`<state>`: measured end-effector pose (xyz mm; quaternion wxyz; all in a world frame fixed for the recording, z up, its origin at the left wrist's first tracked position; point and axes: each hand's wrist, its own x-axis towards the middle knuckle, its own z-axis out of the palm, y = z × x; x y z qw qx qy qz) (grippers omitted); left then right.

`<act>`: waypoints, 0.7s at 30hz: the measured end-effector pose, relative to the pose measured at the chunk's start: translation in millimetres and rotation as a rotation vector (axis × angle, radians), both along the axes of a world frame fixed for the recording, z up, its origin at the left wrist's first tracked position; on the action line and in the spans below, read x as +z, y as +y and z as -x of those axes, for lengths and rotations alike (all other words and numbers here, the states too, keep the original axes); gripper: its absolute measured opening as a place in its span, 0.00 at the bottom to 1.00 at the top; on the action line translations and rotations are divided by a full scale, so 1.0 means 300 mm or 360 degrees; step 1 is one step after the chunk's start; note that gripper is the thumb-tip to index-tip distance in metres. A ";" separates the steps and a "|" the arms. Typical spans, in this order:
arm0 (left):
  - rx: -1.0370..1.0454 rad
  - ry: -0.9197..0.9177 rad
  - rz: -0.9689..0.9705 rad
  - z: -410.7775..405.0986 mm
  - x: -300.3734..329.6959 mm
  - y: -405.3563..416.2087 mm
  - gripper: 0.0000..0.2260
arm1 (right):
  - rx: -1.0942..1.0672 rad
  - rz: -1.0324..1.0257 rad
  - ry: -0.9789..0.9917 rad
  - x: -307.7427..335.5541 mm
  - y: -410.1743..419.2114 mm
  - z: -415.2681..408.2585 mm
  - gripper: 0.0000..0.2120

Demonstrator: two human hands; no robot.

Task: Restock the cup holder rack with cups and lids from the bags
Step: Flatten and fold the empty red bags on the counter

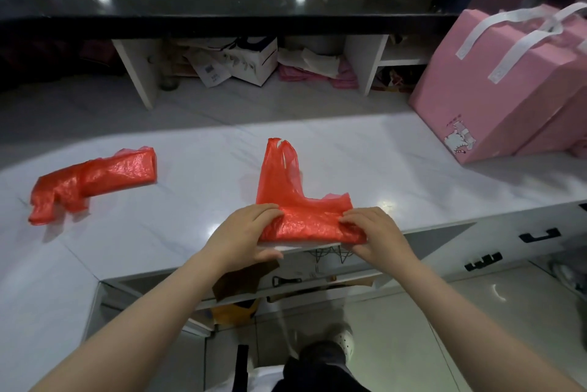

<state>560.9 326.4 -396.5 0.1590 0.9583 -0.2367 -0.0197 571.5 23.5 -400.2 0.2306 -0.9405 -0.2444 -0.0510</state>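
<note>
thin crinkly red plastic bag (pixel 305 220) on a glossy white marble-look counter (pixel 190 188).

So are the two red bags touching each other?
Apart. The head view shows bare white counter between the folded red bag on the left and the red bag in the middle, which both the left hand and right hand grip.

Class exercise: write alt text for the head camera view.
Both hands, left hand and right hand, grip a flattened red plastic bag at the white counter edge. Another folded red bag lies left; pink boxes stand right.
</note>
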 end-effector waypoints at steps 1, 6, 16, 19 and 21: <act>-0.0015 0.0003 0.0014 -0.003 0.005 0.006 0.34 | -0.0054 -0.0133 0.0088 0.013 0.002 -0.002 0.19; 0.0552 0.0132 0.0719 -0.024 0.015 -0.009 0.09 | -0.0688 -0.0664 0.0512 0.043 0.036 -0.048 0.05; 0.0571 -0.0506 0.0040 -0.059 0.024 -0.111 0.22 | -0.0603 0.0042 -0.0025 0.027 0.138 -0.088 0.17; 0.0296 -0.0245 -0.0062 -0.066 0.009 -0.100 0.22 | -0.0189 0.0100 -0.0369 -0.011 0.093 -0.051 0.13; 0.0284 0.0018 -0.0009 -0.064 -0.011 -0.066 0.21 | -0.0098 0.0096 -0.0127 -0.027 0.046 -0.024 0.22</act>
